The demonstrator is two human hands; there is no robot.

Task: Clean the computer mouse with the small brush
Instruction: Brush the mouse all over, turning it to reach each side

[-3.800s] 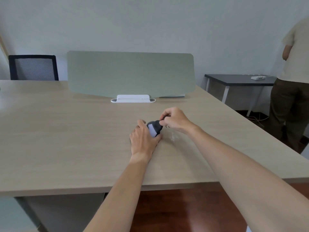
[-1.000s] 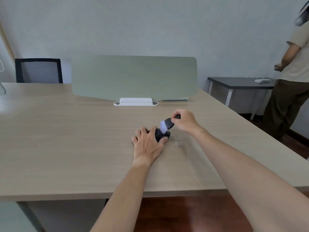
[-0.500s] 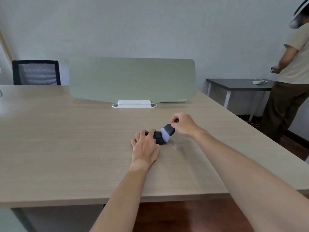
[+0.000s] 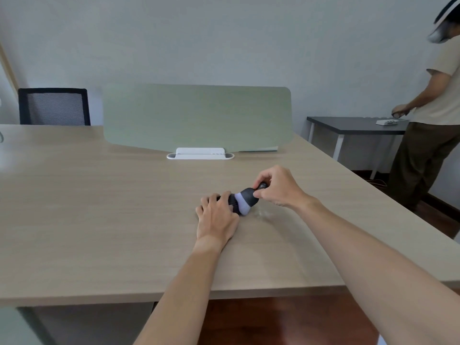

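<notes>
Black and small, the computer mouse (image 4: 230,200) sits on the table (image 4: 99,207) under our left hand (image 4: 216,219), which holds it down. Our right hand (image 4: 276,186) pinches the small brush (image 4: 245,199) by its hard handle. We think both are light, and the bristles soft.

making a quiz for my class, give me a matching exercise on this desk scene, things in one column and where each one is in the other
Things:
1. small dark brush with pale bristles
2. black computer mouse
3. green desk divider panel
4. black mesh office chair

Places:
A. behind the desk's far left edge
B. under the left hand
C. upright across the far side of the wooden desk
D. pinched in the right hand

Pairs: 1-D, 2-B, 3-C, 4-A
</notes>
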